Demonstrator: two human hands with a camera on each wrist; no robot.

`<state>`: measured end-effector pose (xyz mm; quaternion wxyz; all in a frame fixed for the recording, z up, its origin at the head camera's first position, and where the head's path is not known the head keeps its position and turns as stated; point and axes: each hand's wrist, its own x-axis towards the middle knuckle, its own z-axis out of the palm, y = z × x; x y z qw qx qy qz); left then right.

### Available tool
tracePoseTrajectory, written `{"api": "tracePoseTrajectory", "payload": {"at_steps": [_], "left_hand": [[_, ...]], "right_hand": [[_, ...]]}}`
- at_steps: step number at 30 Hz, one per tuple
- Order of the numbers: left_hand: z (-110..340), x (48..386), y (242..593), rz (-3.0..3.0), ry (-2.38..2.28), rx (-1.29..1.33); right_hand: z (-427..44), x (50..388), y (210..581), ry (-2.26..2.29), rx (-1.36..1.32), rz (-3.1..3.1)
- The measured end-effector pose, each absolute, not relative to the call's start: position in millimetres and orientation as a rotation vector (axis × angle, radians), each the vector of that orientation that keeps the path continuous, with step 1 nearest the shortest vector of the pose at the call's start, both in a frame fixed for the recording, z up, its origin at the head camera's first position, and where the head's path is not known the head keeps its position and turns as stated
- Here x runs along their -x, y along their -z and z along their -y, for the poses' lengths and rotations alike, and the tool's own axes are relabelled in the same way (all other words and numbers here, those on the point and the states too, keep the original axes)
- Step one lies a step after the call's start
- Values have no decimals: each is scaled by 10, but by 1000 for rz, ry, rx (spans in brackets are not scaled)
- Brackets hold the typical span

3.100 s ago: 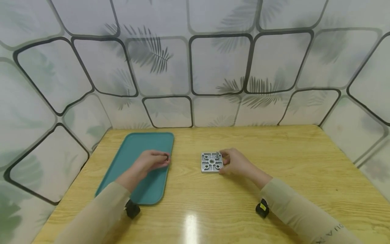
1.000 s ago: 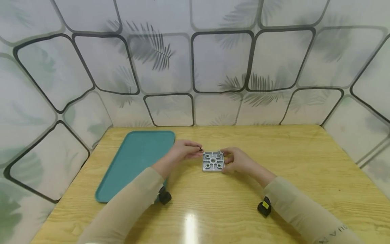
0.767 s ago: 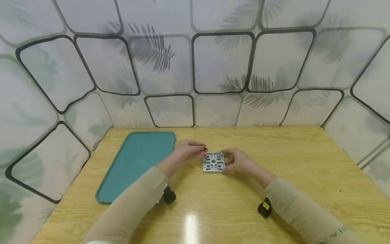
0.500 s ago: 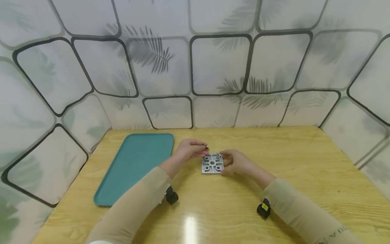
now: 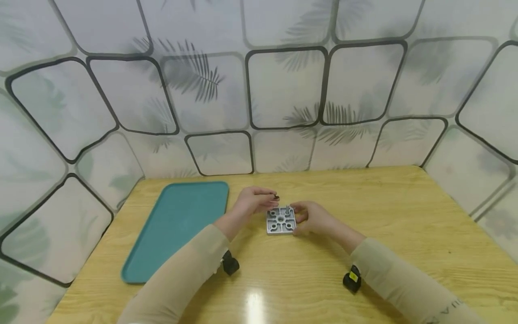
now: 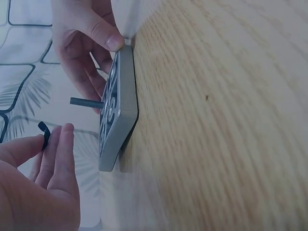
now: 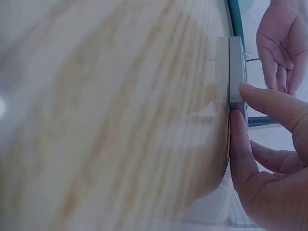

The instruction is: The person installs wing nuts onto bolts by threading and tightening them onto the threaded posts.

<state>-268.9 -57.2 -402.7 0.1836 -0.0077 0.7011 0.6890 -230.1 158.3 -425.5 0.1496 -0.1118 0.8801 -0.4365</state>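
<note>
A square grey metal plate (image 5: 281, 232) with ribs and round holes lies on the wooden table. From its far right corner a threaded bolt (image 6: 86, 102) stands upright. My right hand (image 5: 314, 219) grips the plate's right edge, thumb on the near side and fingers around the far corner. Over the far left corner, my left hand (image 5: 253, 200) pinches a small black piece (image 6: 44, 134) between thumb and fingertips. In the left wrist view that piece looks thin and bent, and it is apart from both bolt and plate; its exact kind is unclear.
A teal tray (image 5: 178, 225) with a raised rim lies on the table (image 5: 323, 279) to the left, partly behind my left forearm. A patterned cloth wall (image 5: 287, 90) closes off the back and both sides.
My left hand has moved right with the black piece, from over the tray to the plate's far left corner. Lately it has barely shifted. My right hand keeps its grip on the plate.
</note>
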Motion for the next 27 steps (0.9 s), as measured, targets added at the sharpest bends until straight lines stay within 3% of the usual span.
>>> {"api": "tracePoseTrajectory", "payload": {"at_steps": [27], "left_hand": [[427, 2671, 4131, -1958, -1970, -64]], "right_hand": [[-1656, 2371, 4210, 1288, 359, -2458]]}}
